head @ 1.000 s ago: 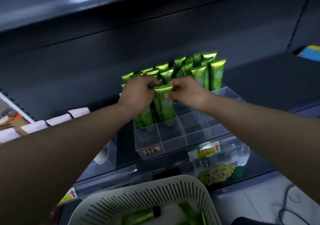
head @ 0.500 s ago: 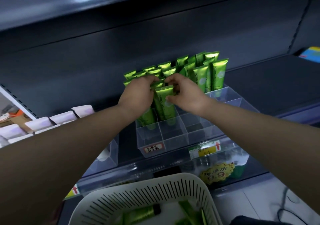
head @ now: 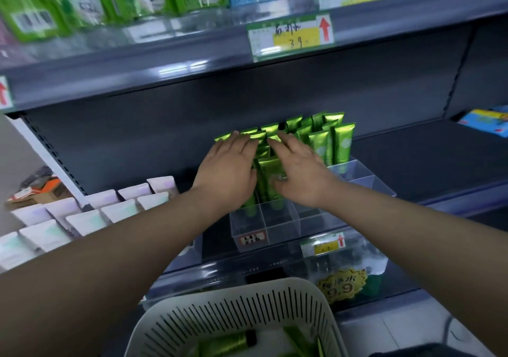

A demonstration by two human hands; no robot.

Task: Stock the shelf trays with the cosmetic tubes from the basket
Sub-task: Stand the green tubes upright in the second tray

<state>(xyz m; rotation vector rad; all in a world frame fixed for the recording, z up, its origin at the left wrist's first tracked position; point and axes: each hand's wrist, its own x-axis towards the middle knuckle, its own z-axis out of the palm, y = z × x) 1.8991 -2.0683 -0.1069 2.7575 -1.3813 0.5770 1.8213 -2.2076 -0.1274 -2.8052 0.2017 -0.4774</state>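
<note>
Head view, looking down along two bare forearms at a dark shop shelf. A clear divided tray (head: 277,229) is seen standing at the shelf's near edge. Its far compartments are filled with green tubes (head: 341,143) stood upright, crimped ends up, while the nearest compartments and those at the right hold no tubes. The left hand (head: 228,169) and the right hand (head: 299,172) are laid side by side, palms down, over the left rows of tubes. The fingers (head: 243,143) of the left hand are held straight and close together across the crimped tops. Those of the right hand are straight and slightly spread, and its thumb appears to rest against the front tube (head: 268,176) between the two hands. Nothing is pinched or gripped; the flat hands are judged to be pressing and squaring the rows so that the tubes stand upright and packed toward the back. At the bottom edge a white slotted basket (head: 233,312) is seen with a loose green tube (head: 225,345) lying in it, so the stocking is judged unfinished. At the left, pale tubes (head: 90,219) are ranked in rows; above, a price tag (head: 291,36) is clipped to the upper shelf edge.
</note>
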